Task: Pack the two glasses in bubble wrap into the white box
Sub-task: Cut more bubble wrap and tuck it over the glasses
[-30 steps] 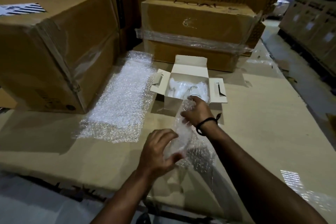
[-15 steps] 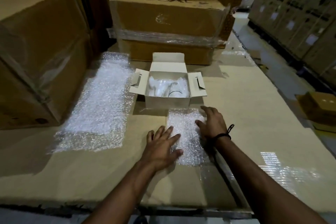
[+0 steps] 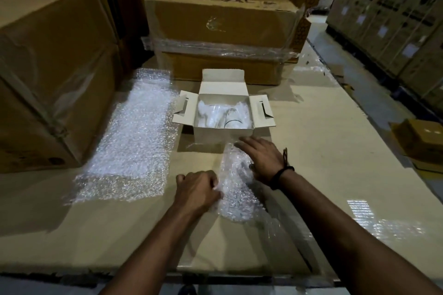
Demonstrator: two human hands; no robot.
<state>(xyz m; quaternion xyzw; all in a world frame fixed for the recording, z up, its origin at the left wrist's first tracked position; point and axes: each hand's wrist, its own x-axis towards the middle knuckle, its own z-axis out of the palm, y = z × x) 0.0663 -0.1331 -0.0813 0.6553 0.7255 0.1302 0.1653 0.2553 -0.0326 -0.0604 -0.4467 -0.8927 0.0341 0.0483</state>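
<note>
The white box (image 3: 223, 132) stands open on the cardboard surface with its flaps spread. Inside it lies glassware in bubble wrap (image 3: 215, 116), and one round glass rim (image 3: 233, 122) shows. Just in front of the box a small piece of bubble wrap (image 3: 237, 189) lies bunched between my hands. My left hand (image 3: 197, 189) grips its left edge with curled fingers. My right hand (image 3: 262, 157) rests on its far right part with fingers stretched toward the box. I cannot tell whether a glass is inside this piece.
A large sheet of bubble wrap (image 3: 134, 141) lies flat to the left of the box. A big cardboard carton (image 3: 48, 67) stands at the left and two taped cartons (image 3: 223, 21) behind. A small carton (image 3: 422, 141) sits on the floor at right.
Half a second ago both hands lay flat on the small wrap. Now my left hand has curled round its edge and the wrap is bunched up; my right hand has slid toward the box.
</note>
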